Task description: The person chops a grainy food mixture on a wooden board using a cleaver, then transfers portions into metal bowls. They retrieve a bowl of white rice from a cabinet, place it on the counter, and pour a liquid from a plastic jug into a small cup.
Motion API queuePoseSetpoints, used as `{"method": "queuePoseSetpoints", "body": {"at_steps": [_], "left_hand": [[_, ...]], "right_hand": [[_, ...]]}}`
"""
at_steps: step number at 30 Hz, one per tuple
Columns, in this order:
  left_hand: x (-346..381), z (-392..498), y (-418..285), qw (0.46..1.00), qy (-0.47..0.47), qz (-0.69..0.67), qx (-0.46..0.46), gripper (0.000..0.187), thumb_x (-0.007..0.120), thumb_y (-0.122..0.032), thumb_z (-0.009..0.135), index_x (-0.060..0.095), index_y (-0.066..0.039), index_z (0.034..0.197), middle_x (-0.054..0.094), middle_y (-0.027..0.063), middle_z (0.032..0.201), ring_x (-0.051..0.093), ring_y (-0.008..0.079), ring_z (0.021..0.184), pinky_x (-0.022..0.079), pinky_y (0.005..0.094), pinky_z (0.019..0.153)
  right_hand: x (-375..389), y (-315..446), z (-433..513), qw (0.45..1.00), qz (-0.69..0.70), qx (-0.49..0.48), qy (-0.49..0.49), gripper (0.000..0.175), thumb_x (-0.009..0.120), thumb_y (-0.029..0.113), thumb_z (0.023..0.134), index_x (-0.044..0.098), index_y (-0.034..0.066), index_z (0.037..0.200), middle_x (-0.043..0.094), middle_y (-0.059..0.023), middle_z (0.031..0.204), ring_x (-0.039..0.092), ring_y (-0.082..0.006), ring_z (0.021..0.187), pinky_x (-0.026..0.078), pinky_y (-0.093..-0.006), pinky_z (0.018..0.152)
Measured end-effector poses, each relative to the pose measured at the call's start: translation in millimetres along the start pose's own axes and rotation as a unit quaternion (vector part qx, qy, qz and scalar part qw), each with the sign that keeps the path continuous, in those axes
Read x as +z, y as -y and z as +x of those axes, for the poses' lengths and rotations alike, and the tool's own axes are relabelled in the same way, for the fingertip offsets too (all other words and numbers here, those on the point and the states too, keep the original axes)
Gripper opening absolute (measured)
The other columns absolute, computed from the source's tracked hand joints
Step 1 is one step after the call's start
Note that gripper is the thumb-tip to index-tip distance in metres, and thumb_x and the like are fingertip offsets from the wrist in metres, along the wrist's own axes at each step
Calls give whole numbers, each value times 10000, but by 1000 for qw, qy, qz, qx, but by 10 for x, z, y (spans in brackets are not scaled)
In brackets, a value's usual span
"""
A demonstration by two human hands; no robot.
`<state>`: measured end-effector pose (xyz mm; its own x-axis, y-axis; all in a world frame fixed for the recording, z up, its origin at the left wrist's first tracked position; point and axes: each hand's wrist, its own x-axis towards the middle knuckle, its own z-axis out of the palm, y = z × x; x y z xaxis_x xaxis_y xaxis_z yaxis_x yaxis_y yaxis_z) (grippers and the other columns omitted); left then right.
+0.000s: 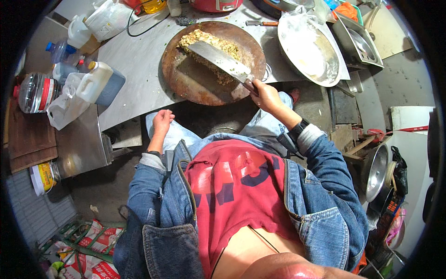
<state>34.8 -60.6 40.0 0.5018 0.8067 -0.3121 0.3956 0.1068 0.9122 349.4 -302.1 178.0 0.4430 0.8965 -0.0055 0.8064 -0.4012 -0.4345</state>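
My right hand (267,96) grips the handle of a cleaver (220,59). Its broad steel blade lies across a mound of chopped, yellowish-brown food (205,40), hiding part of it; green bits cling to the metal. Beneath is a thick round wooden chopping board (176,83) at the front edge of the grey table. My left hand (163,120) rests near my thigh, fingers curled, and I see nothing in it. It is apart from the board, just off the table's edge.
A large metal basin (327,66) with a plastic bag stands right of the board. Behind it lies a peeler-like tool with a wooden handle (270,23). Plastic jugs (95,82) and a large bottle (36,92) crowd the left. A red cooker (217,5) sits at the back.
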Motion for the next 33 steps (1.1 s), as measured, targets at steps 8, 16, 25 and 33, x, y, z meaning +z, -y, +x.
{"method": "queuePoseSetpoints", "body": {"at_steps": [8, 16, 25, 33], "left_hand": [[-131, -68, 290, 993, -42, 93, 64, 243, 484, -263, 859, 599, -49, 859, 655, 64, 743, 615, 158, 677, 471, 279, 626], [-91, -80, 208, 996, -9, 44, 81, 215, 476, -203, 883, 571, -12, 903, 632, 78, 795, 584, 110, 684, 462, 225, 624], [-63, -20, 227, 990, -49, 108, 82, 194, 498, -222, 856, 600, -56, 862, 655, 50, 729, 582, 101, 619, 453, 240, 591], [-71, -97, 161, 998, -14, -5, 69, 209, 481, -198, 882, 571, -9, 870, 634, 61, 736, 552, 83, 618, 446, 212, 588]], "right_hand": [[-398, 404, 76, 942, 313, 23, -118, 287, 601, 229, 772, 545, 3, 940, 547, -113, 676, 515, -156, 626, 427, -290, 593], [49, 320, 567, 929, 250, 250, 105, 257, 580, 289, 812, 510, 42, 799, 464, -17, 553, 412, -115, 383, 320, -276, 325], [-252, 475, 458, 917, 352, 14, -187, 274, 578, 224, 783, 542, 4, 942, 559, -30, 675, 534, -101, 616, 432, -255, 568], [-460, 147, 524, 879, 413, 210, 115, 288, 592, 307, 799, 512, 31, 783, 470, -12, 539, 423, -108, 376, 324, -253, 330]]}}
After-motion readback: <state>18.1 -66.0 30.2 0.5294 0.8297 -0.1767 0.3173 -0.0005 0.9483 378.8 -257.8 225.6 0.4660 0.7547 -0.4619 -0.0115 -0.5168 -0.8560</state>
